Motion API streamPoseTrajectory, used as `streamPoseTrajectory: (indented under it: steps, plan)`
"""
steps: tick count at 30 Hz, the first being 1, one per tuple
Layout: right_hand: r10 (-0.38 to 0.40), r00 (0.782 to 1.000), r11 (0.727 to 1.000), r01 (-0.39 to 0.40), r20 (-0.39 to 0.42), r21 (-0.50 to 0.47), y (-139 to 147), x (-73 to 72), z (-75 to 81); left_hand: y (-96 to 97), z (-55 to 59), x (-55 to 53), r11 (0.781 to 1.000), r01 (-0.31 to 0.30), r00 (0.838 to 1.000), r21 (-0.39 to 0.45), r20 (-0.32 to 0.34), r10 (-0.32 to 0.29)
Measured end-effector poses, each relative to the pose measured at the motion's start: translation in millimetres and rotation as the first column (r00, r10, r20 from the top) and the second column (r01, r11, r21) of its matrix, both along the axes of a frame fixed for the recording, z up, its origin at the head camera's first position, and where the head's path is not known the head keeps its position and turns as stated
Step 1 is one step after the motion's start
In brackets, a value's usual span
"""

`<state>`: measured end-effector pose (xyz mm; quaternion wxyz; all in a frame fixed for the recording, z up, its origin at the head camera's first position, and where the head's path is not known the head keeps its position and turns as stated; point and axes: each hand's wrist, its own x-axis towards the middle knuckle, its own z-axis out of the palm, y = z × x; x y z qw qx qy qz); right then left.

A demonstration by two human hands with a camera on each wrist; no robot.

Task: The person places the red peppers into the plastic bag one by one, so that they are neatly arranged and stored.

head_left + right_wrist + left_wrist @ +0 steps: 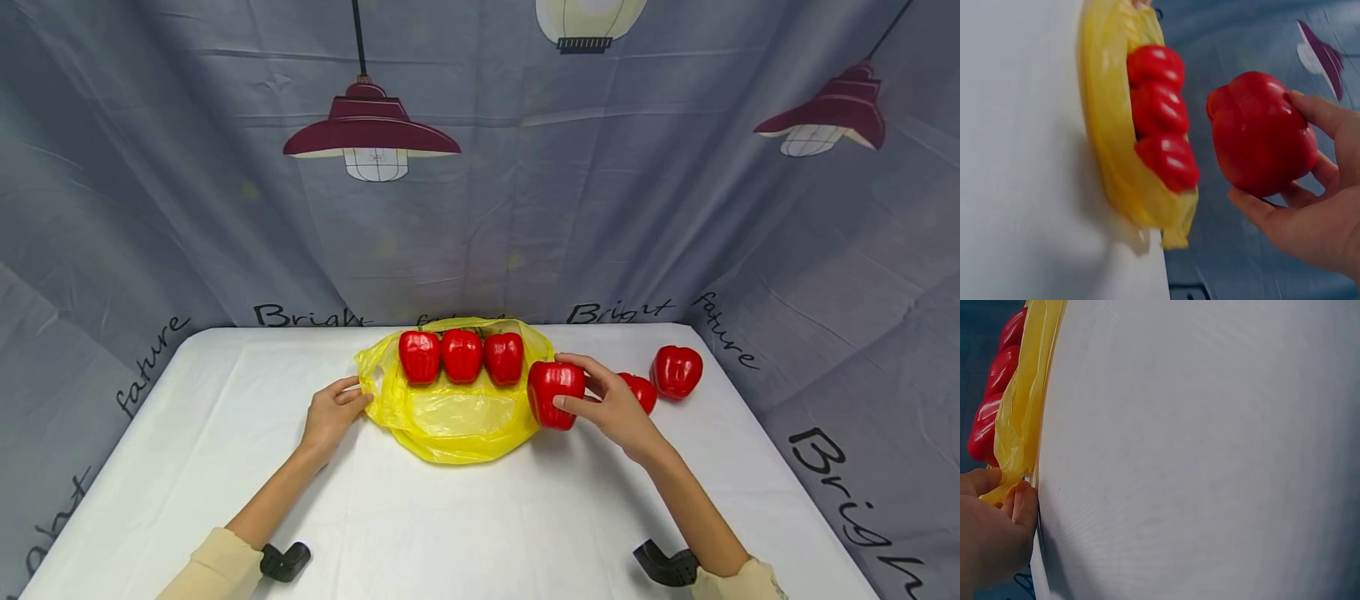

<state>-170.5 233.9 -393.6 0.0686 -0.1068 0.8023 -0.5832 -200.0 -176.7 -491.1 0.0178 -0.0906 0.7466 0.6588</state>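
A yellow plastic bag lies spread on the white table, with three red bell peppers in a row along its far side. My left hand pinches the bag's left edge between thumb and fingers; the left wrist view shows the thin plastic gathered there. At the bag's right edge, my right hand grips another red bell pepper, thumb on the near side and fingers behind. The right wrist view shows this pepper raised beside the bag.
To the right of my right hand lie two more bell peppers, one partly hidden behind the hand and one near the table's right edge. Grey curtains printed with lamps and lettering surround the white table.
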Motion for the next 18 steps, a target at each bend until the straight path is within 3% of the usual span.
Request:
streamPoseTrajectory:
  steps: [8,18]
  plan:
    - [0.099,0.994,0.994,-0.097,0.041,-0.045,-38.7,-10.6,-9.4,0.1,1.3,1.0,1.0,0.001,1.0,-0.002,0.002,-0.001]
    - [0.136,0.99,0.991,-0.135,0.042,-0.016,-87.4,-19.9,-26.3,0.2,1.1,0.2,1.0,-0.001,1.0,-0.007,-0.001,0.001]
